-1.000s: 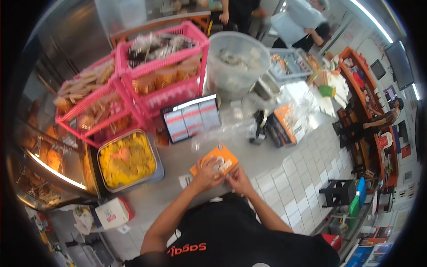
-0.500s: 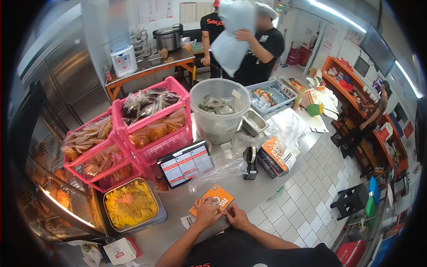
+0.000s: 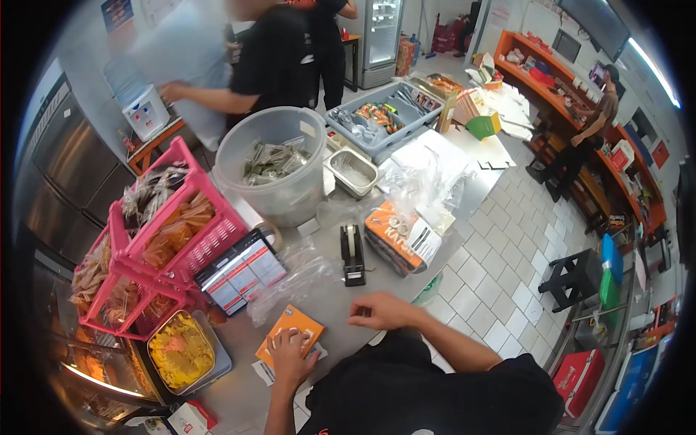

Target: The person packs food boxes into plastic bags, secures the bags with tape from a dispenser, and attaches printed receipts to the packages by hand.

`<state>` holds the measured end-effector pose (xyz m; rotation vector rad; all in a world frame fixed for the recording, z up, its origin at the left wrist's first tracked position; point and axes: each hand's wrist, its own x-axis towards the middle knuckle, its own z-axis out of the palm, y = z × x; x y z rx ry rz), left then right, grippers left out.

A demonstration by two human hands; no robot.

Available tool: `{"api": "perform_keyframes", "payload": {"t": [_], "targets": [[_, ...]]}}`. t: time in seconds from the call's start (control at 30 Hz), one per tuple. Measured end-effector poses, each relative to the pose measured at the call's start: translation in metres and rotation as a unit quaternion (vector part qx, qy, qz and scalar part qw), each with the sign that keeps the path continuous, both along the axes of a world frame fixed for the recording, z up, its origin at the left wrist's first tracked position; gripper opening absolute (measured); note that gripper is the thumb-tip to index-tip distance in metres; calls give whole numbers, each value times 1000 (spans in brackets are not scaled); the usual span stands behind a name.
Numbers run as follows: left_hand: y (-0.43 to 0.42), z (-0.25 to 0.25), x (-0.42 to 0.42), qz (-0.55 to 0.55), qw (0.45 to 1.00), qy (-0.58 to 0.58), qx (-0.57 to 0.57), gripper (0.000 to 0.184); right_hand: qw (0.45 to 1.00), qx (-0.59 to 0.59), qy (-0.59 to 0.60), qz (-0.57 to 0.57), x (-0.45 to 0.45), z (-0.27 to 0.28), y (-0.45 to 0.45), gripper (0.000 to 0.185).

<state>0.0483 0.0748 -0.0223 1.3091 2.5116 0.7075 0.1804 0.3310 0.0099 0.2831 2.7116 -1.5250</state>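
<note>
Fingers (image 3: 283, 341) of the left hand (image 3: 290, 360) spread across an orange box (image 3: 299, 320)

The box lies on the metal tabletop (image 3: 328, 301), a white slip of paper (image 3: 262, 371) at its near-left edge. The right hand (image 3: 382, 311), apart from the box, is near the tabletop's edge, fingers curled in; whether they pinch anything, one cannot tell. Beyond the box are a clear plastic bag (image 3: 299, 274), a tablet (image 3: 241, 273) and a black tape dispenser (image 3: 353, 259).
</note>
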Motion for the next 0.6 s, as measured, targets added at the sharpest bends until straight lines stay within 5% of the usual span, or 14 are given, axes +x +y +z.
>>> {"api": "perform_keyframes", "payload": {"t": [0.07, 0.13, 0.27, 0.4, 0.53, 0.6], "targets": [[25, 16, 12, 4, 999, 31, 31, 38, 998, -41, -33, 15, 24, 42, 57, 26], [56, 25, 24, 68, 990, -71, 99, 38, 999, -36, 13, 26, 54, 51, 119, 21], [141, 15, 54, 74, 978, -133, 145, 33, 977, -163, -16, -138, 105, 38, 251, 21], [207, 16, 89, 54, 981, -149, 115, 29, 935, 132, -7, -330, 114, 3, 353, 19], [214, 15, 81, 274, 935, -78, 212, 20, 936, 102, 46, -333, 102, -6, 392, 22], [193, 5, 56, 416, 863, -42, 283, 26, 938, 67, 63, -335, 88, -2, 386, 20]]}}
